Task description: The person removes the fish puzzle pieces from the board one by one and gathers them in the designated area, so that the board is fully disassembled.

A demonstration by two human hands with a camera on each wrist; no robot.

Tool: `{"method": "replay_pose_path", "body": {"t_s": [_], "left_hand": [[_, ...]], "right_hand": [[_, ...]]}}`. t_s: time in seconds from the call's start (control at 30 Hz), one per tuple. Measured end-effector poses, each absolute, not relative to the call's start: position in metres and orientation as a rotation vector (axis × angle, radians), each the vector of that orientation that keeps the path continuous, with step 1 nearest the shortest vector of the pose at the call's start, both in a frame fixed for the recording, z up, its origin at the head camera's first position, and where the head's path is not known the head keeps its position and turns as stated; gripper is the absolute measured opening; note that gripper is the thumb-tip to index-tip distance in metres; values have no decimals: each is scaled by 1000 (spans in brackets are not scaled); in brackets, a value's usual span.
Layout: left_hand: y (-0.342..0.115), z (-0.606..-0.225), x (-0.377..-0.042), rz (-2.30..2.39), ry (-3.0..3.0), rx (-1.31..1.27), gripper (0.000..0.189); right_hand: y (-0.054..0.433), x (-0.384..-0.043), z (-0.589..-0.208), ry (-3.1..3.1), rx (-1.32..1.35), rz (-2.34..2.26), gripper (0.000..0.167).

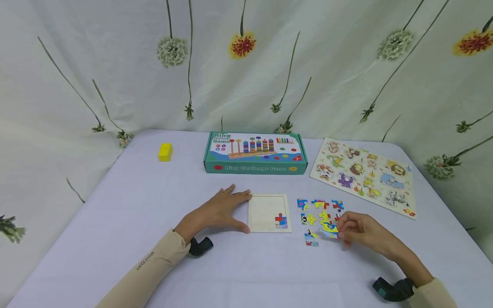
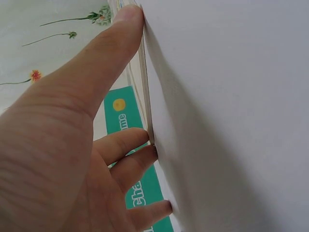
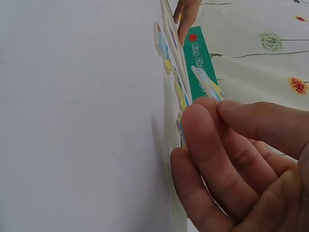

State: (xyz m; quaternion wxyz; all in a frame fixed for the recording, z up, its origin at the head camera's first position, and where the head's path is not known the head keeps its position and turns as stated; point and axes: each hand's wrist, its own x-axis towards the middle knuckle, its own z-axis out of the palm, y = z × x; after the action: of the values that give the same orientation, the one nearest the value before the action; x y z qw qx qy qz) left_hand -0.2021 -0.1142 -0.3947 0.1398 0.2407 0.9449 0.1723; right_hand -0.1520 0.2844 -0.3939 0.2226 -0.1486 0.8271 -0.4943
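Observation:
A square wooden puzzle tray (image 1: 265, 214) lies mid-table, with one puzzle piece (image 1: 281, 221) in its lower right corner. My left hand (image 1: 221, 211) rests at the tray's left edge, fingers spread and straight; in the left wrist view the thumb and fingertips touch that edge. To the right of the tray lie several loose puzzle pieces (image 1: 311, 219) in rough rows. Just above the table my right hand (image 1: 366, 235) pinches a blue and yellow puzzle piece (image 1: 329, 230) between thumb and fingers. The right wrist view shows this held piece (image 3: 207, 82) tilted and edge-on.
Behind the tray stands a green Ring Challenge Game box (image 1: 256, 154). A white animal puzzle board (image 1: 363, 175) lies at the back right. At the back left sits a yellow block (image 1: 165, 152). A flower-print cloth (image 1: 246, 85) hangs behind the table.

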Motion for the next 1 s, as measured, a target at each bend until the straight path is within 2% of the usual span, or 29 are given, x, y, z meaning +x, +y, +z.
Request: {"method": "replay_pose_path", "body": {"t_s": [0.6,1.0], "left_hand": [[-115,-397,-203,488,2728,686,96],[-115,-397,-203,495,2724,692,97]], "right_hand": [[288,-149,-399,2262,-368,-1357,25],[283,-146,-402,2465,-445,-1144,15]]}}
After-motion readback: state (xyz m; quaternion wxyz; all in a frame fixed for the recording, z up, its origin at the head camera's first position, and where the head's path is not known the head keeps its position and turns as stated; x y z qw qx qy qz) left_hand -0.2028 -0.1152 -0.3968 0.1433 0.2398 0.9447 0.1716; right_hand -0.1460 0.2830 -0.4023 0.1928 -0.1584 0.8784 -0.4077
